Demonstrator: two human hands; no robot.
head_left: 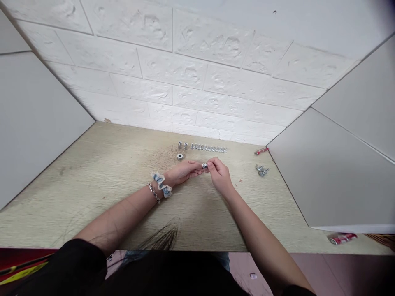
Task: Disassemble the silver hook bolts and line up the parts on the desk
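Note:
Both my hands meet over the middle of the wooden table (pixel 92 172). My left hand (pixel 185 170) and my right hand (pixel 217 172) each pinch a small silver metal fitting (pixel 204 166) held between their fingertips. A scrunchie and a bracelet sit on my left wrist. Just beyond the hands lie a row of several small silver fittings (pixel 209 148), two upright ones (pixel 182 145) and a flat metal ring (pixel 180 156).
A white brick-pattern wall backs the table, with grey panels on both sides. A red lighter (pixel 261 151) and a few silver screws (pixel 262 169) lie at the right. A red object (pixel 342 238) sits at the table's near right corner.

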